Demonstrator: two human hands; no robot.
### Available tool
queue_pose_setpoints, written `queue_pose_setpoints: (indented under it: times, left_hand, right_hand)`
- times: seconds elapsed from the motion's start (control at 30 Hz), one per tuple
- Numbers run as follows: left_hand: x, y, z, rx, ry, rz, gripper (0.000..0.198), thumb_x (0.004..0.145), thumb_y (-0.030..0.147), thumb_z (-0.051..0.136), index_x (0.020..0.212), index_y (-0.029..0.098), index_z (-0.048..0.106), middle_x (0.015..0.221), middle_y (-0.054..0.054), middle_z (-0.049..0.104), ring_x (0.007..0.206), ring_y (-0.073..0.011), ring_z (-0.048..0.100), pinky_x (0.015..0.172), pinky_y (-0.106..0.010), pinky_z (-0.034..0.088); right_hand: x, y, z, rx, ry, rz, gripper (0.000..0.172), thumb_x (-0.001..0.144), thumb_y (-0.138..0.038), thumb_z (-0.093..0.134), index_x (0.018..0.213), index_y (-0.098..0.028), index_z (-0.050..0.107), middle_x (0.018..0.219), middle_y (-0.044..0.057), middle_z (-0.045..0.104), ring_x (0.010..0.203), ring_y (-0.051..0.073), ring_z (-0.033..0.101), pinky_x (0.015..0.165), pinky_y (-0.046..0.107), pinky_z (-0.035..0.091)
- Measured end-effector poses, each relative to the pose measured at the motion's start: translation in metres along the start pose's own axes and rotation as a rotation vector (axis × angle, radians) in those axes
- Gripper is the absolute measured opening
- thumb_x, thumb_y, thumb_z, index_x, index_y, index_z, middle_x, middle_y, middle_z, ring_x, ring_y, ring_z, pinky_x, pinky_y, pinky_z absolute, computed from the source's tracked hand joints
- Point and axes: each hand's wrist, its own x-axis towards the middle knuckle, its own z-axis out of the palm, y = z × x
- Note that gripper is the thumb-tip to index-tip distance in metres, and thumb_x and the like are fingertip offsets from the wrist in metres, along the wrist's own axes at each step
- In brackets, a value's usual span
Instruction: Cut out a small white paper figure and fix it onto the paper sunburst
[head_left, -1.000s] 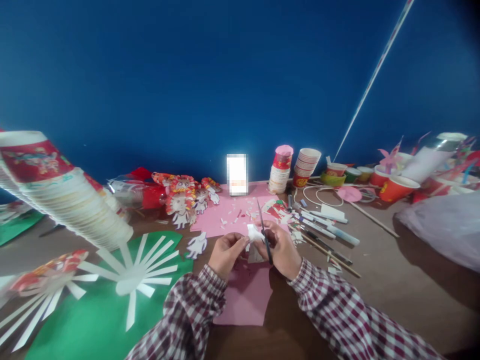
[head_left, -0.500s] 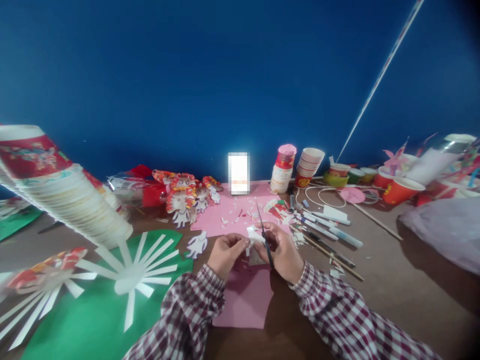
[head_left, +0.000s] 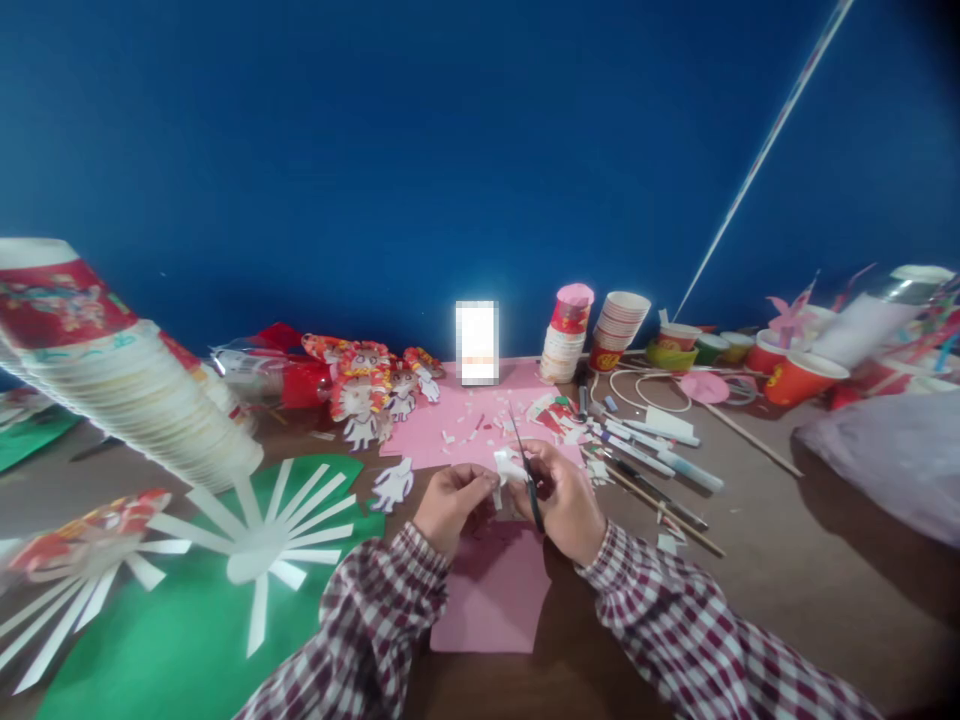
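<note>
1. Between the hands, above the near pink sheet, a small white paper cutout is showing an irregular outline with narrow projecting parts; the finer detail is too blurred to tell.
2. The left hand is pinching the cutout's left side, its thumb and fingers closing to a narrow grip.
3. The right hand is holding dark-handled scissors in curled fingers, with the blades pointing up and away; its fingertips are sitting right by the cutout's other side, and whether they are touching it is hard to tell.
4. Beyond the hands, paper scraps are littering the far pink sheet.
5. To the left, a loose white paper figure is lying near green paper, which is carrying a fan of white strips; a cluster of red-topped paper figures is resting farther back.
6. To the right, pens and a thin wooden stick are lying on the brown worktop.
7. Farther out, a large paper-cup stack is leaning at far left, two smaller stacks are standing at the back, and a translucent plastic bag is slumping at far right.
8. A blue wall is rising behind everything.
</note>
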Motion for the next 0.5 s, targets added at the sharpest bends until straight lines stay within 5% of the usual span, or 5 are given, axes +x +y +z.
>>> queue_pose_setpoints:
  times: [0.23,0.5]
  left_hand:
    - [0.0,-0.001,0.001,0.238,0.061,0.151,0.025,0.068,0.037,0.059,0.069,0.013,0.056,0.052,0.001,0.053,0.041,-0.0097,0.05,0.037,-0.022,0.044]
    - [0.0,-0.004,0.001,0.316,0.046,0.135,0.029,0.07,0.041,0.055,0.071,0.012,0.057,0.054,0.001,0.053,0.036,-0.0092,0.051,0.033,-0.019,0.041]
  right_hand:
    - [0.004,0.011,-0.002,0.267,-0.071,0.208,0.045,0.065,-0.022,0.064,0.106,-0.02,0.045,0.065,-0.004,0.054,0.049,0.008,0.044,0.045,0.018,0.035]
    - [0.006,0.01,-0.002,0.343,-0.062,0.23,0.045,0.063,-0.019,0.064,0.105,-0.019,0.045,0.065,-0.004,0.054,0.05,0.007,0.044,0.045,0.018,0.034]
